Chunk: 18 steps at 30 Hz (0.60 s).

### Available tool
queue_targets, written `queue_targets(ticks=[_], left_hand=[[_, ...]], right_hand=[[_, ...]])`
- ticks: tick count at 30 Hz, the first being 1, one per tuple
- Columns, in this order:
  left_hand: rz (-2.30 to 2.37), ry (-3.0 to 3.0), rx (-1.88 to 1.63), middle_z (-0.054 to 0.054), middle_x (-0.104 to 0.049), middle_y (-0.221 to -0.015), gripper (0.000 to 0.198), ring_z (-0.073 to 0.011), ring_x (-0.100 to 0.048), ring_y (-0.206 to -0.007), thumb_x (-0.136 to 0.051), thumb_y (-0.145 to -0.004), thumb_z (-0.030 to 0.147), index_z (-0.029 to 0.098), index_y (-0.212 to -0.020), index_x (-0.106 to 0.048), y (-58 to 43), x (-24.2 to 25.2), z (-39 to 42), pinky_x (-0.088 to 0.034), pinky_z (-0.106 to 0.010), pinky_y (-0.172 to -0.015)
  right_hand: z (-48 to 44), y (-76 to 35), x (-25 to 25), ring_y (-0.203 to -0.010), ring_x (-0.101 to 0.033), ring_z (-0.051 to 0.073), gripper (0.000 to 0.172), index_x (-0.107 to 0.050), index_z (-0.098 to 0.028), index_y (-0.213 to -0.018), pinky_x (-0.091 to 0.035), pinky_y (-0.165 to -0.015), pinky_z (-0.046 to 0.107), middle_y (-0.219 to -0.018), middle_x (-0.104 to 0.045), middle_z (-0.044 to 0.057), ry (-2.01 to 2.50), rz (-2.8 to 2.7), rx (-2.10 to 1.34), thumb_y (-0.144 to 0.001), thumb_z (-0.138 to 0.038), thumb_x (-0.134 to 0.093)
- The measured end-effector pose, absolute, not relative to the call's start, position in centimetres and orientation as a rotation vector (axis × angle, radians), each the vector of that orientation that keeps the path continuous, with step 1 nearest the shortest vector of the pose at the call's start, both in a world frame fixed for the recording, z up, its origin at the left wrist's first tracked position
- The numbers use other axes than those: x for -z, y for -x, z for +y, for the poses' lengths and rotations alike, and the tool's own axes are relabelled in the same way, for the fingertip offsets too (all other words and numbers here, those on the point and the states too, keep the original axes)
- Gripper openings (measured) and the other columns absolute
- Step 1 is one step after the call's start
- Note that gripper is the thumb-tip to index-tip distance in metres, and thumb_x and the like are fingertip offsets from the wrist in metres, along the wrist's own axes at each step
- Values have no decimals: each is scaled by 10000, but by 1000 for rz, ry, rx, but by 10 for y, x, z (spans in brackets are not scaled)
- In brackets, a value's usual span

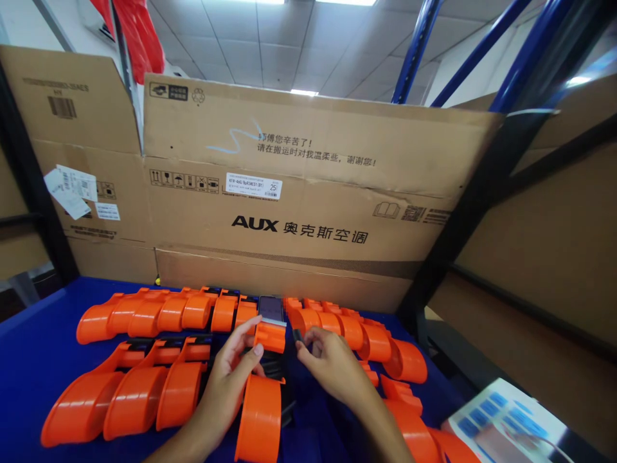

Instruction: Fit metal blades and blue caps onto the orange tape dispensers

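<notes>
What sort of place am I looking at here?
Probably a workshop or small assembly station: matching orange plastic parts are lined up in rows on a blue work surface, with an opened-out AUX air-conditioner carton standing behind as a backboard.

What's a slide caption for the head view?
Left hand holding an orange part, right hand pinching a small dark piece, among rows of similar orange parts.
</notes>
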State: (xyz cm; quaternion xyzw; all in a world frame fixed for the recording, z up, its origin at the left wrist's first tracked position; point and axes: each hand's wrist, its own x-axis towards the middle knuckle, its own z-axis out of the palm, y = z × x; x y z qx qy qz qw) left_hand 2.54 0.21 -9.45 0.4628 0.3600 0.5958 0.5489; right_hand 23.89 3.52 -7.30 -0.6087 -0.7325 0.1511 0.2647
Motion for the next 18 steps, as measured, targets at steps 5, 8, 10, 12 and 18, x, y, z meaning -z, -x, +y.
queue_targets(ticks=[5,8,10,12,18], left_hand=[[840,-1068,-1437,-7,-680,-880,679,-136,-595,-681,-714,-851,429,293,-1470,-468,-28,97,2,-492,-254,-688],[836,-1101,-1401,-30,-694,-937,642,-160,-625,-737,-731,-836,429,280,-1425,-525,-29,101,3,-513,-277,-712],[834,-1118,-1373,-50,-698,-1008,633,-170,-638,-757,-745,-824,425,277,-1407,-546,-31,103,3,-528,-298,-729],[830,-1129,-1354,-61,-692,-1070,639,-166,-643,-748,-745,-826,424,287,-1415,-538,-32,104,3,-536,-310,-733],[828,-1147,-1304,-67,-689,-1091,635,-170,-668,-740,-745,-829,411,305,-1418,-533,-31,103,-3,-547,-325,-733]], right_hand=[[21,-231,61,-514,-543,135,206,-523,-225,-922,-384,-486,225,-624,-578,-41,1317,-1876,-512,-969,-423,-496],[13,-224,58,-586,-556,141,142,-559,-227,-993,-439,-548,234,-713,-588,-23,1146,-1860,-410,-939,-356,-583],[10,-220,57,-608,-536,143,143,-597,-225,-1053,-448,-569,244,-758,-600,-6,1119,-1888,-296,-935,-307,-596],[8,-219,55,-631,-534,149,161,-622,-224,-1091,-454,-585,254,-796,-620,12,1109,-1927,-234,-945,-279,-584],[7,-219,51,-692,-573,171,202,-653,-209,-1125,-479,-643,278,-805,-633,31,1103,-2020,-242,-965,-295,-563]])
